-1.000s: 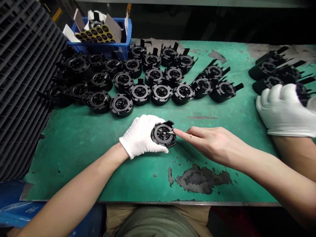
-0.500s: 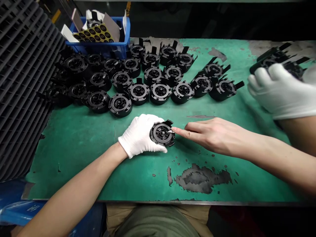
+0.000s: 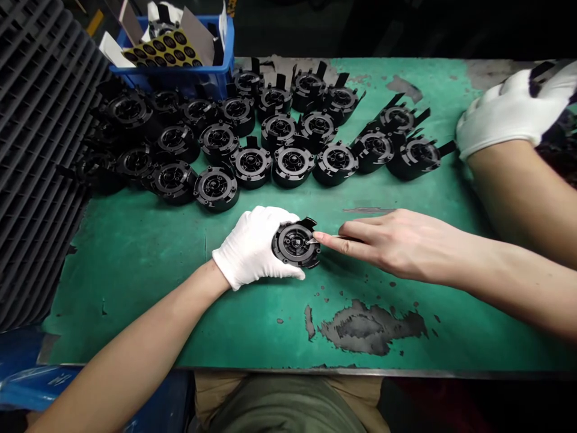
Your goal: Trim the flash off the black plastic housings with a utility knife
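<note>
My left hand, in a white glove, grips the rim of a round black plastic housing from its left side. The housing's ringed face is turned up, and a flat tab stands out at its upper right. From the other side my bare right hand reaches in with its index finger stretched along a thin pointed metal tool. The tool's tip is at the inner ring of the housing. Most of its handle is hidden in my fingers, so its exact kind cannot be made out.
Several similar black housings stand in rows at the back. Behind them is a blue bin with a yellow sticker sheet. A co-worker's gloved hand is at the upper right. Grey slatted racks line the left. The green mat has worn patches.
The co-worker's gloved hand has moved up and away to the far right over the black parts there. My hands, the housing and the tool stay nearly in place; the view has shifted slightly.
</note>
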Available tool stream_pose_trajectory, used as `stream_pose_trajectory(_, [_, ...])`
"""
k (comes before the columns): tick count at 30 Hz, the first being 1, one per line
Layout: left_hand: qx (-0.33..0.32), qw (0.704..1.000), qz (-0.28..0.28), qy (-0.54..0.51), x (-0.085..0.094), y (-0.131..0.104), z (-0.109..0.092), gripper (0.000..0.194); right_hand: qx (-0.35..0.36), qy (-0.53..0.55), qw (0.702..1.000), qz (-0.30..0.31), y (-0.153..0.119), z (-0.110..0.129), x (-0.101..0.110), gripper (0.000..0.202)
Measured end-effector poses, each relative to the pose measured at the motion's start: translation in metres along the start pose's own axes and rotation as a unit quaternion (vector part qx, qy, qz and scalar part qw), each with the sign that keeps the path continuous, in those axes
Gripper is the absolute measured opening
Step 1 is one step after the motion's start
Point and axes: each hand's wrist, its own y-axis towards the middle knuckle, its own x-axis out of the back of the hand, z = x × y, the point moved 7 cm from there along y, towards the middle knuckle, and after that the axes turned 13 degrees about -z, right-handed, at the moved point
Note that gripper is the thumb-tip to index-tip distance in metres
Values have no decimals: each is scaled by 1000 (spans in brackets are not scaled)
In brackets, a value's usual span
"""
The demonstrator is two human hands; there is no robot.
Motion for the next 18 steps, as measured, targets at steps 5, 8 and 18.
stream_pose_trajectory(5, [-4, 1000, 0, 4, 0, 0, -1, 92, 7, 5, 1000, -1, 2, 3, 2, 71])
stream_pose_trajectory(8, [-8, 1000, -7, 8, 1, 0, -2, 93, -14, 10, 1000, -1, -3, 5, 0, 72])
stream_pose_trajectory(18, [11, 1000, 1, 8, 0, 2, -1, 97, -121, 20, 991, -45, -9, 9, -4, 53])
